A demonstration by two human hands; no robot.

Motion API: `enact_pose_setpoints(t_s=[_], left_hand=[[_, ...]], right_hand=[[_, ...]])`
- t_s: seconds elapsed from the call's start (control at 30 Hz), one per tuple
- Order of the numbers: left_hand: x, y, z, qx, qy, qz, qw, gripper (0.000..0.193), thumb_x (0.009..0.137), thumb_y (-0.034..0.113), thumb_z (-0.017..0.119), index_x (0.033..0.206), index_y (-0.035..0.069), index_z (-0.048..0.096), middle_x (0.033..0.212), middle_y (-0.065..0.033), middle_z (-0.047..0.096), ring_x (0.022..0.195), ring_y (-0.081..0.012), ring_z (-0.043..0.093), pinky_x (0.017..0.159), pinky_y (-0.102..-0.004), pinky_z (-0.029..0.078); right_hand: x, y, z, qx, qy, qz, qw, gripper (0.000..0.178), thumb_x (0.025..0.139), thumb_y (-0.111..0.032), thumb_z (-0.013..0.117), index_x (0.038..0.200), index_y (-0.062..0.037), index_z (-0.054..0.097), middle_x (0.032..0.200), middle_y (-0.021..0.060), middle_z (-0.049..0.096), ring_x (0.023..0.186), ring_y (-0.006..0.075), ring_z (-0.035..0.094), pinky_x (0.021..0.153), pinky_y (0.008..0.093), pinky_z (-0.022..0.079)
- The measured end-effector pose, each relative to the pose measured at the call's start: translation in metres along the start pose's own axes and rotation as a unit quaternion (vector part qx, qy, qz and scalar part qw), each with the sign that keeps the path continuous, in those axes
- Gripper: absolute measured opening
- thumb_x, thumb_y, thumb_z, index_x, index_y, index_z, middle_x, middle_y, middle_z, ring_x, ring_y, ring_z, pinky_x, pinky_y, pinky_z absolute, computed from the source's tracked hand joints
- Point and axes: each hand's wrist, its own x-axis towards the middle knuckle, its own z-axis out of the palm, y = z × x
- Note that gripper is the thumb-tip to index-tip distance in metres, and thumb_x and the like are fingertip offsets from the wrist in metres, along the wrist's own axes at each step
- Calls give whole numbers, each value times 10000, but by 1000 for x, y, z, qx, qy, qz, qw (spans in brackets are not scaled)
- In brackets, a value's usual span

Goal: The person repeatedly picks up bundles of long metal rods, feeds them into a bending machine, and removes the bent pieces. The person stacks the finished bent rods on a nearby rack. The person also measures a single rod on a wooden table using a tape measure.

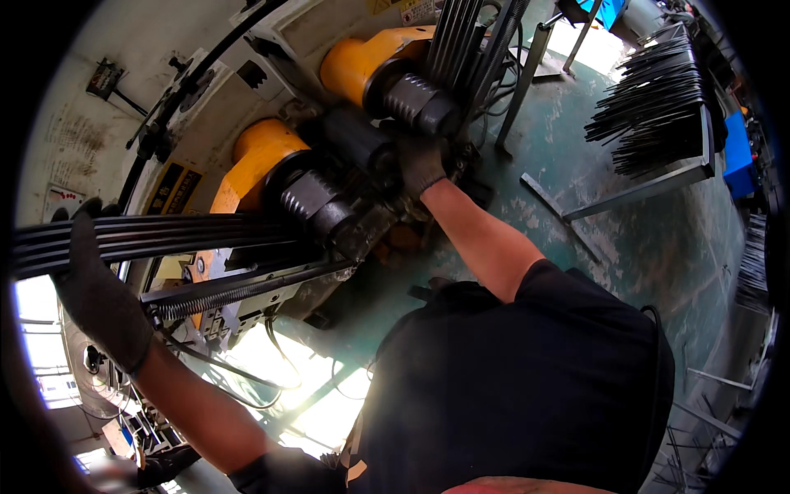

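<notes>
At the left, my left hand (99, 292) in a dark grey work glove is closed around a bundle of long dark metal rods (181, 231). Their inner ends run to the bending machine's nearer head, beside its ribbed dark cylinder (309, 198) under an orange arm (262, 152). My gloved right hand (421, 163) reaches to the middle of the machine, between the two heads, next to a black cylinder (354, 136). Shadow hides its fingers. The farther head has a second orange arm (350, 67) and ribbed cylinder (420, 103), with more dark rods (454, 37) beside it.
A coil spring (239, 296) and bar lie below the bundle. To the right, a metal rack (642, 191) carries a pile of dark rods (650, 103) above the worn green floor (609, 239). A loose hose (239, 379) hangs beneath the machine. A blue bin (741, 155) stands farther right.
</notes>
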Motion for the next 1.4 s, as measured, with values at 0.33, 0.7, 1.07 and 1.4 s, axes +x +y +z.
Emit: enact_pose_setpoints(t_s=[0.33, 0.7, 1.07, 1.4], left_hand=[[33, 31, 50, 179, -132, 130, 966, 432, 1009, 456, 666, 1151, 57, 750, 1052, -130, 753, 1064, -251, 694, 1007, -449, 495], [31, 24, 55, 116, -110, 150, 976, 369, 996, 378, 715, 1180, 65, 776, 1126, -139, 769, 1066, -242, 727, 969, -389, 549], [42, 11, 43, 228, -101, 300, 921, 379, 1010, 376, 699, 1188, 50, 771, 1120, -140, 771, 1057, -247, 741, 980, -415, 559], [33, 21, 44, 166, -151, 279, 934, 246, 993, 245, 740, 1205, 125, 771, 1032, -109, 794, 1075, -216, 743, 979, -444, 561]], right_hand=[[7, -11, 5, 456, 30, 192, 868, 263, 984, -144, 674, 1221, -49, 739, 1161, 93, 744, 1069, 187, 700, 935, 332, 548], [6, -4, 8, 518, 14, 245, 820, 468, 953, -280, 763, 1314, 4, 672, 1282, 142, 732, 1179, 267, 695, 998, 388, 533], [6, -4, 14, 534, 13, 300, 790, 484, 925, -298, 811, 1257, 37, 703, 1227, 146, 753, 1118, 233, 715, 922, 380, 547], [7, -12, 10, 549, 21, 343, 762, 289, 947, -217, 784, 1154, -17, 756, 1010, 73, 762, 864, 196, 738, 700, 324, 569]])
